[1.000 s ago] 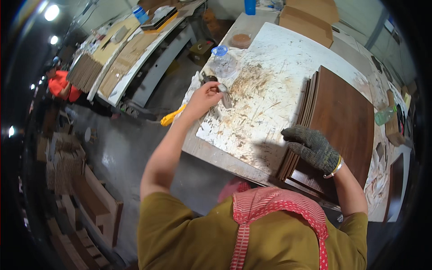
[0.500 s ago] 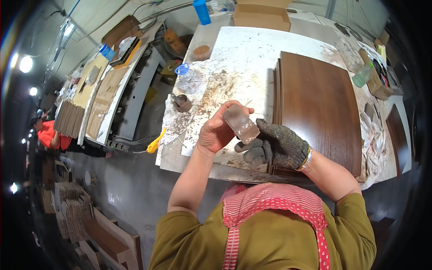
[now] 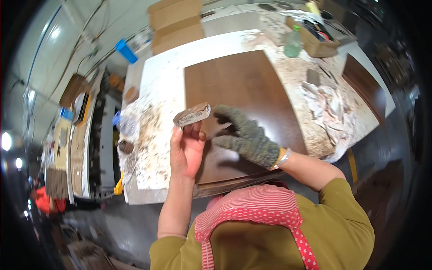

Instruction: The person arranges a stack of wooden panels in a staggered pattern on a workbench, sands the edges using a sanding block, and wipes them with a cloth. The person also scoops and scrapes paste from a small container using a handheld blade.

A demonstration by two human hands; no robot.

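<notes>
My bare left hand (image 3: 186, 155) holds up a small brownish sanding block (image 3: 192, 115), its fingers closed around the lower side. Print shows on the paper face of the block. Just right of it, my right hand (image 3: 249, 140) wears a dark grey-green knit glove, its fingers curved and spread apart with nothing between them. Both hands are above a stack of glossy dark brown wood panels (image 3: 238, 83), which lies on a stained white work table (image 3: 155, 85).
A crumpled white cloth (image 3: 330, 112) and another brown panel (image 3: 364, 87) lie to the right. Behind them stand a green bottle (image 3: 293, 43) and a cardboard box of tools (image 3: 317, 42). At far left are a blue cup (image 3: 126, 51) and a clear jug (image 3: 129, 125).
My view has turned right. The block has moved from beside the panel stack to above its left part and is tilted differently. My right hand has come away from the block's lower end.
</notes>
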